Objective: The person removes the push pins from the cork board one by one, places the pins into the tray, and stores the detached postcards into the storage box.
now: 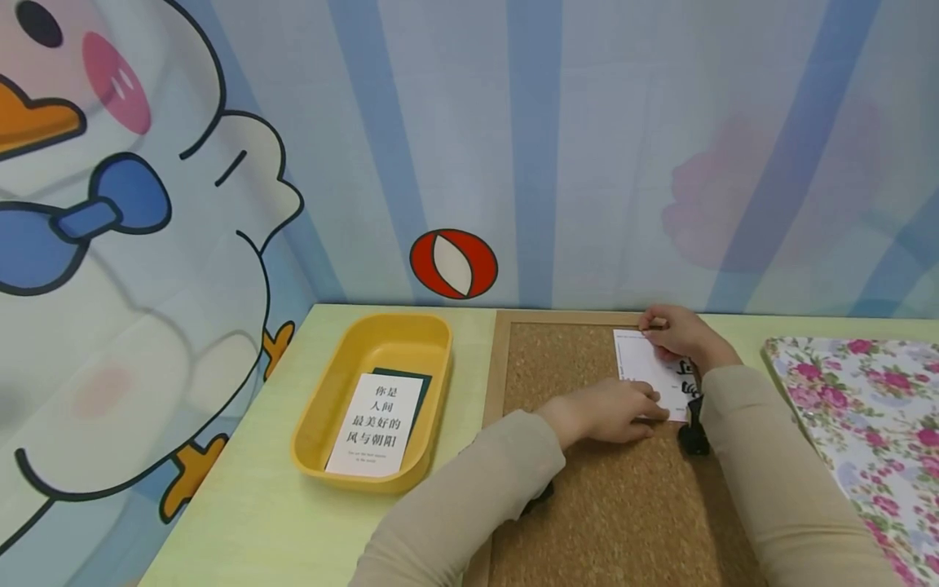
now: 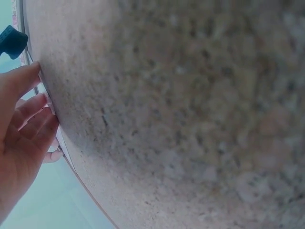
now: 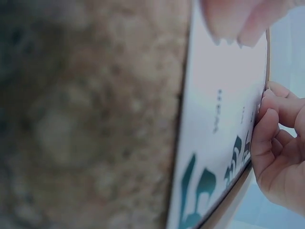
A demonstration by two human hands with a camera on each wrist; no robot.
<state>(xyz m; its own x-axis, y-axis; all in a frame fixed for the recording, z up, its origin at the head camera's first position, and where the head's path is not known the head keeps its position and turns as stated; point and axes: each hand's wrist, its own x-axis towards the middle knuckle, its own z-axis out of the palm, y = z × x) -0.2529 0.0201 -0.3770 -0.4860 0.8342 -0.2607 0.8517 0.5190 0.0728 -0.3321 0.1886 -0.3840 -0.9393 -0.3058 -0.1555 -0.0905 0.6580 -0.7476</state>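
Note:
A white card with large black characters lies on a cork board near its top edge. My left hand rests its extended fingers on the card's lower edge; the left wrist view shows these fingers against the board. At the card's top edge, my right hand has its thumb and forefinger brought together. The right wrist view shows this right hand pinching at the card's edge; whether something small is between the fingertips is hidden. Left-hand fingertips also touch the card there.
Left of the board stands a yellow tray holding a white printed card over a dark green one. A flower-patterned board or mat lies to the right. A cartoon-printed backdrop rises behind the table.

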